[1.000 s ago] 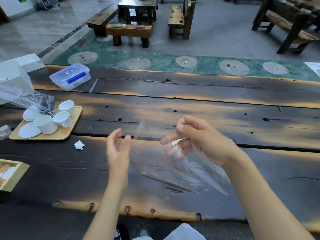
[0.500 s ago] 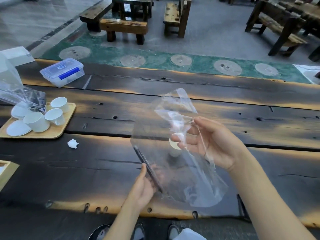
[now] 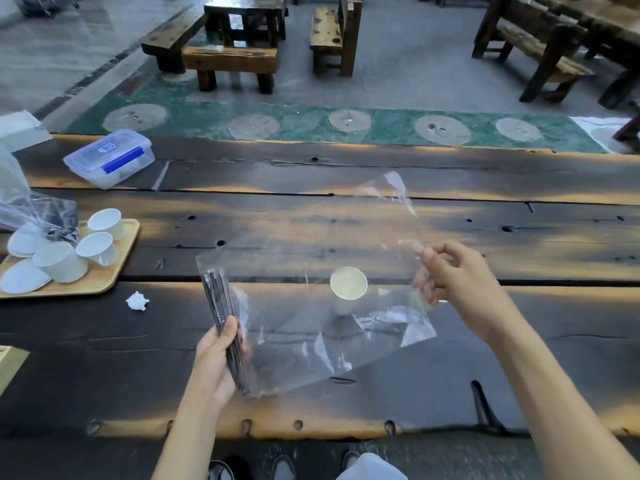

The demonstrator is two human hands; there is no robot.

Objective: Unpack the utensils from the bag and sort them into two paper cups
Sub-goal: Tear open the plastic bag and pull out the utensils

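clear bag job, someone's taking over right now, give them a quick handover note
Left hand: gripping the dark utensils through the clear bag, near its left edge.
Right hand: pinching the bag's right edge, holding it spread above the table.
One paper cup stands upright on the table, seen through the bag. More cups sit on the wooden tray at left.
Done: bag picked up.
Left: pull the utensils out, sort them into two cups.
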